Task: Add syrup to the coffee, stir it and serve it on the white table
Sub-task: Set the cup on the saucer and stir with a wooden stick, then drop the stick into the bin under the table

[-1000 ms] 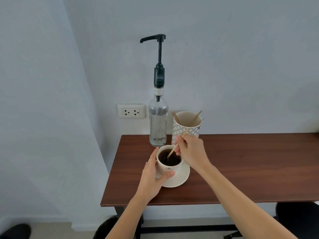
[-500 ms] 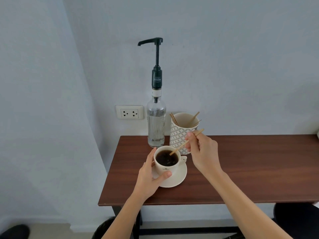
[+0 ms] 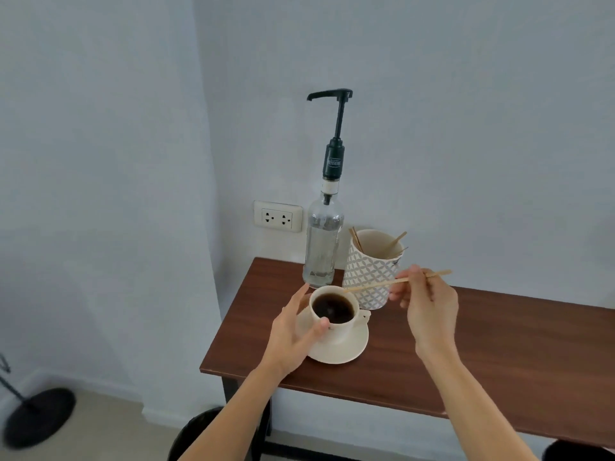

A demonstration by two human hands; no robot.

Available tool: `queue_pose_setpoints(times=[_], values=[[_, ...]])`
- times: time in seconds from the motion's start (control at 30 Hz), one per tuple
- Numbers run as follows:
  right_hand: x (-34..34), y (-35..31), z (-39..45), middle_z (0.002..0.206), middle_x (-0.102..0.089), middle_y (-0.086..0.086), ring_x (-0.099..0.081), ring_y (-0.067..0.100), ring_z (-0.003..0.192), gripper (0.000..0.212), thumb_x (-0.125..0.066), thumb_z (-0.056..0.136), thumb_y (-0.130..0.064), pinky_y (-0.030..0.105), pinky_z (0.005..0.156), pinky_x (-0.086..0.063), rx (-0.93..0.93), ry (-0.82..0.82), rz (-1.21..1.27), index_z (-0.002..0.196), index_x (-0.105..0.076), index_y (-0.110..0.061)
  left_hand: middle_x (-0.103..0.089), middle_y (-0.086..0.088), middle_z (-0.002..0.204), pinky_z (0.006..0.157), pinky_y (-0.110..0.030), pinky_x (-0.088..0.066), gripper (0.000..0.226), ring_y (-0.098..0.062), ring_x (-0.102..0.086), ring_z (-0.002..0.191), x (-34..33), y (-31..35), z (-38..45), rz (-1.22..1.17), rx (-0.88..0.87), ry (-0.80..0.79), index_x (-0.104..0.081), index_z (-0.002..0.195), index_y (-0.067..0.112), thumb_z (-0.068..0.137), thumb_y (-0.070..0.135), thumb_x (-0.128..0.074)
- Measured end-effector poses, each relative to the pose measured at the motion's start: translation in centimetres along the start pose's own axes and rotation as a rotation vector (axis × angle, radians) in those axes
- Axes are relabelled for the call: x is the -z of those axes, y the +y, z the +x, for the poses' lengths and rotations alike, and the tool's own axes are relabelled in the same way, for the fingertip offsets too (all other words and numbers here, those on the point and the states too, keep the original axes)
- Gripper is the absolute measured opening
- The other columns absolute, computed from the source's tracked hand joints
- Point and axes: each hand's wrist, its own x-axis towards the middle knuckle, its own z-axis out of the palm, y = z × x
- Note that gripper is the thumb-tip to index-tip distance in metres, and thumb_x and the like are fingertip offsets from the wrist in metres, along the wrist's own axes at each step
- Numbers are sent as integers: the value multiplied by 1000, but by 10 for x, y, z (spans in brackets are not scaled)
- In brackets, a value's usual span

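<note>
A white cup of dark coffee (image 3: pixel 333 311) stands on a white saucer (image 3: pixel 347 347) at the left end of a brown wooden table (image 3: pixel 466 354). My left hand (image 3: pixel 293 331) wraps around the cup's left side. My right hand (image 3: pixel 429 304) pinches a thin wooden stir stick (image 3: pixel 376 285) that lies nearly level, its tip just above the cup's far rim and out of the coffee. Behind the cup stands a clear syrup bottle (image 3: pixel 322 251) with a tall dark pump.
A patterned cup (image 3: pixel 371 277) holding several wooden stir sticks stands right of the bottle, just behind my right hand. A wall socket (image 3: pixel 278 216) is on the wall at left. A dark round stand base (image 3: pixel 36 417) sits on the floor at lower left.
My right hand has lifted the stir stick out of the coffee and drawn it up and to the right. My left hand has stayed on the cup.
</note>
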Motion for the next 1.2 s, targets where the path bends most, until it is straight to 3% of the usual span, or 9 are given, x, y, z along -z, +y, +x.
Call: queue_pose_setpoints(times=[0.1,0.23,0.37,0.57,0.63,0.73,0.9,1.03,1.2], values=[[-1,-12,-3,58,-68,-1,-64,12,54,33,-50,103,-24,27,56,-46,-280,14,353,77,-67,-12,-57,16,144,107,-22,-45,76,14,-50,126,21,0,-8,-28,85,198,-41,148,41,82,78,-49],[-20,-30,-29,63,-68,1,-61,17,63,32,-50,103,-25,27,56,-45,-419,-81,503,81,-66,-10,-55,22,140,102,-7,-35,69,24,-45,124,89,-18,-14,12,99,424,-47,147,34,91,74,-38],[-78,-40,-80,59,-71,1,-64,17,61,38,-47,104,-31,29,58,-48,-368,-120,437,80,-69,-11,-53,1,147,113,-28,-37,52,-9,-50,135,184,-68,-7,145,187,545,-46,148,16,104,43,-43],[-209,-12,-187,55,-68,6,-62,13,49,40,-44,103,-28,24,43,-48,-175,-139,129,76,-71,-16,-28,-18,163,120,-42,-28,57,-33,-32,149,290,-152,26,286,462,362,-26,157,4,108,31,-38],[-247,9,-223,58,-68,5,-59,9,48,41,-44,101,-35,27,50,-49,-86,-164,-26,73,-72,-26,-13,-18,168,123,-43,-23,60,-33,-20,154,301,-165,40,319,413,298,-18,159,4,108,30,-38],[-289,48,-263,60,-65,-7,-61,5,53,30,-46,100,-33,12,55,-46,-15,-238,-215,78,-68,-34,11,-19,169,124,-51,-17,66,-36,1,157,304,-183,52,514,222,215,-6,161,9,108,30,-39],[-327,131,-290,66,-69,-1,-67,11,62,28,-54,99,-19,23,61,-53,-175,-323,-455,83,-62,-40,20,-18,167,122,-61,-5,68,-36,15,155,294,-222,68,775,84,64,8,160,17,108,37,-29],[-343,203,-295,73,-71,1,-69,17,66,22,-51,102,-20,20,64,-49,-342,-390,-560,92,-70,-18,16,-20,167,121,-64,-2,68,-38,14,155,291,-245,78,799,50,61,10,160,16,108,38,-29],[-350,256,-295,74,-65,-6,-70,21,72,19,-44,104,-29,23,62,-52,-569,-391,-546,90,-58,-28,12,-21,168,119,-65,-4,68,-40,11,155,287,-256,83,759,23,88,9,159,18,108,41,-30]])
